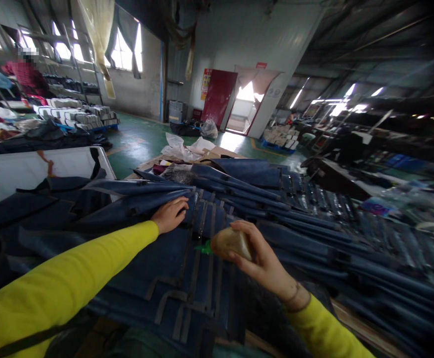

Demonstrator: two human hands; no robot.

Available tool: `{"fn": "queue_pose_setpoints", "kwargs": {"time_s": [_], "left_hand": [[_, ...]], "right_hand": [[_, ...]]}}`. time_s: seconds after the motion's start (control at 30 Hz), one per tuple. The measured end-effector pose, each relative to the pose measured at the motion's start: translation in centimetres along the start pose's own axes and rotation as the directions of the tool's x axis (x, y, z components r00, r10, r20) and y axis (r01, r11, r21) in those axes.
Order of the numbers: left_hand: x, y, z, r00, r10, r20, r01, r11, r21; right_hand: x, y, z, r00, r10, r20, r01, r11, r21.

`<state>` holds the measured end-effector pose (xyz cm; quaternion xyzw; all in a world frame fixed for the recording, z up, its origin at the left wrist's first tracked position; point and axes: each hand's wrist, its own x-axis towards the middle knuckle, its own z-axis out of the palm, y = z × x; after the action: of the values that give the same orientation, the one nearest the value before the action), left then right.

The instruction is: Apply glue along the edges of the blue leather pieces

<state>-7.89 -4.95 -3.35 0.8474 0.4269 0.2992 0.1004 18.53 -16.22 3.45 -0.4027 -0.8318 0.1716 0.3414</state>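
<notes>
we see the right grip (259,256) wrapped round a brownish squeeze bottle (224,243), thumb on the near side and fingers over the top, with its green nozzle (205,247) pointing left above the dark blue panels (162,256) with grey strips; can't tell if it touches them. our left grip (171,215) lies palm down on those panels, fingers slightly bent, and we can't tell whether it pinches an edge. more blue sheets (309,236) overlap at right, a white panel (19,174) stands at left, maroon door (220,97) behind.
</notes>
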Motion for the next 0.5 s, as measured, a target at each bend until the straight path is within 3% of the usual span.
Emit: {"fn": "queue_pose_setpoints", "kwargs": {"time_s": [0.13, 0.27, 0.5], "left_hand": [[0.0, 0.0, 0.0, 1.000, -0.001, -0.003, 0.001, 1.000, 0.004], [0.0, 0.0, 0.1, 1.000, -0.001, -0.001, 0.001, 1.000, 0.006], [0.0, 0.0, 0.0, 1.000, -0.010, 0.007, 0.010, 1.000, 0.001]], "right_hand": [[0.6, 0.6, 0.1, 0.997, -0.008, -0.081, 0.006, 1.000, -0.015], [0.7, 0.7, 0.0, 0.997, 0.015, -0.075, -0.015, 1.000, 0.002], [1.4, 1.7, 0.2, 0.985, 0.135, -0.104, -0.128, 0.989, 0.070]]}}
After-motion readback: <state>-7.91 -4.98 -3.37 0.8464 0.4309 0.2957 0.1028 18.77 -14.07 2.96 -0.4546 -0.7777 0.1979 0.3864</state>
